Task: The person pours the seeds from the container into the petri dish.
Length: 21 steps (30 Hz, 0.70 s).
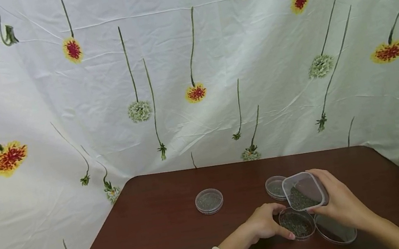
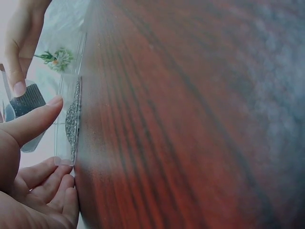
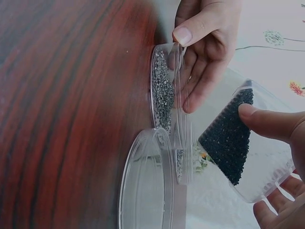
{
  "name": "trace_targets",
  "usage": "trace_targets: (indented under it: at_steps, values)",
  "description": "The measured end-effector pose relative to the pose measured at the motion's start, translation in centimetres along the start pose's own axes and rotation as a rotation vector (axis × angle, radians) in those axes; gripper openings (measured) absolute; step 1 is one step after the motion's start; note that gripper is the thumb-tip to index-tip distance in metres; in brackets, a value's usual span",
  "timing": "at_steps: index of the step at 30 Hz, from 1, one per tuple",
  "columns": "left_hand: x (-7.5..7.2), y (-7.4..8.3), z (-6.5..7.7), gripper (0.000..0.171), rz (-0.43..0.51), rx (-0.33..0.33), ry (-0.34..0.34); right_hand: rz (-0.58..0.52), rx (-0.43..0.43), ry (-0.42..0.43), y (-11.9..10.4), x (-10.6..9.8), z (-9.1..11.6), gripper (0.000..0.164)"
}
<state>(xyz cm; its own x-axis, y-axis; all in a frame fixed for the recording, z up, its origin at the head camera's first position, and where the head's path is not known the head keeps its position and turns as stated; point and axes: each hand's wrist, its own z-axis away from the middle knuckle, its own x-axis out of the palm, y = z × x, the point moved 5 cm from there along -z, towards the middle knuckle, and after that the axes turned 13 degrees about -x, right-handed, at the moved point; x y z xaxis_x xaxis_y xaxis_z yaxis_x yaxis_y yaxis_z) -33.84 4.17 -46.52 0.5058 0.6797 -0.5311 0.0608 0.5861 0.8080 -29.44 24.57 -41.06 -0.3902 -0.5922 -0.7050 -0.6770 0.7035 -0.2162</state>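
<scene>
A clear petri dish point(image 1: 303, 238) with grey-black granules point(image 3: 163, 90) stands flat on the table. My left hand point(image 1: 265, 223) holds its rim, thumb at the near side and fingers at the far side. Above the dish, my right hand point(image 1: 340, 200) grips a clear square plastic tub point(image 1: 309, 181) by its sides. The tub tilts toward the dish, and dark granules point(image 3: 228, 138) lie slanted in its lower corner. No falling stream of granules can be made out. A clear round dish or lid point(image 1: 347, 242) without granules lies beside the filled dish, partly under my right hand.
Two more petri dishes with greyish contents stand farther back: one dish point(image 1: 211, 212) left of centre, the other dish point(image 1: 272, 179) just behind the tub. The dark red-brown table point(image 1: 153, 229) ends at a white flower-print cloth point(image 1: 178, 137) hanging behind it.
</scene>
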Motion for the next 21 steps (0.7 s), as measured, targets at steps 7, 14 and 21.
trace_targets:
  at_steps: [7,14,21]
  values:
    - [0.08,-0.08,-0.09,0.064,-0.007,0.0,0.01,-0.057,0.096,-0.025,0.27,-0.1,-0.03,0.1]
    - [0.17,-0.17,-0.15,0.064,-0.006,-0.004,0.01,-0.093,0.152,-0.046,0.33,0.02,0.03,0.1]
    - [0.07,-0.1,-0.17,0.064,-0.001,0.005,0.006,-0.134,0.18,-0.048,0.3,-0.09,-0.12,0.101]
